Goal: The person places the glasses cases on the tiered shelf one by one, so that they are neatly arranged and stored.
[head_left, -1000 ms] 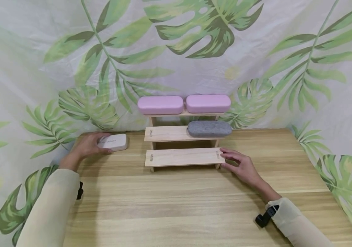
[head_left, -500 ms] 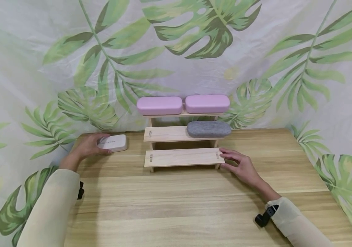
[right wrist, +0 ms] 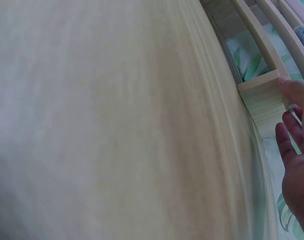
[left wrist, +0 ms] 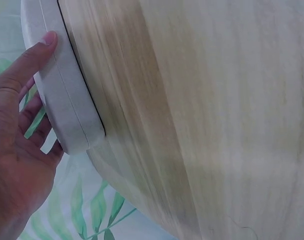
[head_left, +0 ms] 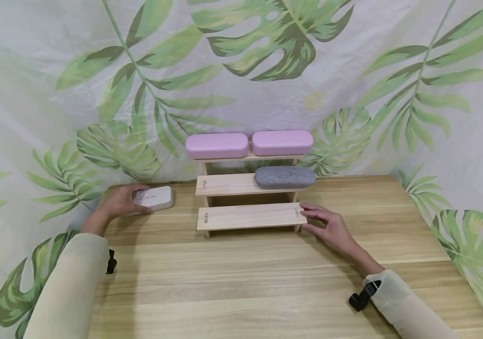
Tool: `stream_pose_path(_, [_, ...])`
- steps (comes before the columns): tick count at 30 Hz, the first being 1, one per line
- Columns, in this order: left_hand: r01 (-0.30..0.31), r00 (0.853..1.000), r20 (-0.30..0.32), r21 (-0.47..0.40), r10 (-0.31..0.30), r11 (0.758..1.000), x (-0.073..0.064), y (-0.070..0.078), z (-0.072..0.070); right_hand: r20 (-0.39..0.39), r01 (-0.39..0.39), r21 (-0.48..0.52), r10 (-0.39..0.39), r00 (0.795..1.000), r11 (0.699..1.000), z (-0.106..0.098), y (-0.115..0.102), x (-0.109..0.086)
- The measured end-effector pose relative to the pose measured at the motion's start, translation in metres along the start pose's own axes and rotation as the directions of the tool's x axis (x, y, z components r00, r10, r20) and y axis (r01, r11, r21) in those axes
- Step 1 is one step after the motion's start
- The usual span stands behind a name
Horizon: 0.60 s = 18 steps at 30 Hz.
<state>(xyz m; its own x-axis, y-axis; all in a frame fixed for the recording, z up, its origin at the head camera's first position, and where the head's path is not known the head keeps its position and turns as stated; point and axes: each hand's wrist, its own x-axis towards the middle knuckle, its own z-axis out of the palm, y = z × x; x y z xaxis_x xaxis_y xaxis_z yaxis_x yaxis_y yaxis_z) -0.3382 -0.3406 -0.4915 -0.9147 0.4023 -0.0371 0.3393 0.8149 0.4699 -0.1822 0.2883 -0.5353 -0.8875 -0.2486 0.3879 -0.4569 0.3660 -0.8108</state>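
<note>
At the back left of the table, my left hand (head_left: 118, 203) holds a white, rounded case (head_left: 159, 197) with small, unreadable lettering on top. My thumb lies along its near side in the left wrist view, where the case (left wrist: 72, 107) rests on the wood and the fingers reach behind it. A three-step wooden display stand (head_left: 245, 217) occupies the middle. My right hand (head_left: 330, 229) pinches the right end of its lowest step; the right wrist view has the thumb on the board's corner. A grey fabric glasses case (head_left: 285, 177) lies on the right of the middle step.
Two pink cases, the left pink case (head_left: 217, 145) and the right pink case (head_left: 282, 142), sit side by side on the top step. A leaf-patterned cloth (head_left: 241, 94) hangs behind and beside the wooden table (head_left: 224, 292).
The head view has drifted slightly. Both hands stay at the same places, on the white case and on the stand's lowest step.
</note>
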Motion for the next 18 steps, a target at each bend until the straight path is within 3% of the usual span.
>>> stream_pose_path(10, [-0.049, 0.998, -0.035, 0.032, 0.050, 0.998, -0.0051, 0.0048, 0.0018, -0.004, -0.013, -0.006, 0.013, 1.000, 1.000, 0.0005, 0.0004, -0.0016])
stream_pose_path(18, [-0.079, 0.996, -0.029, 0.044, 0.080, 0.996, -0.0101, 0.0095, -0.0014, 0.004, 0.000, -0.011, 0.000, 1.000, 1.000, -0.0005, 0.0014, -0.0006])
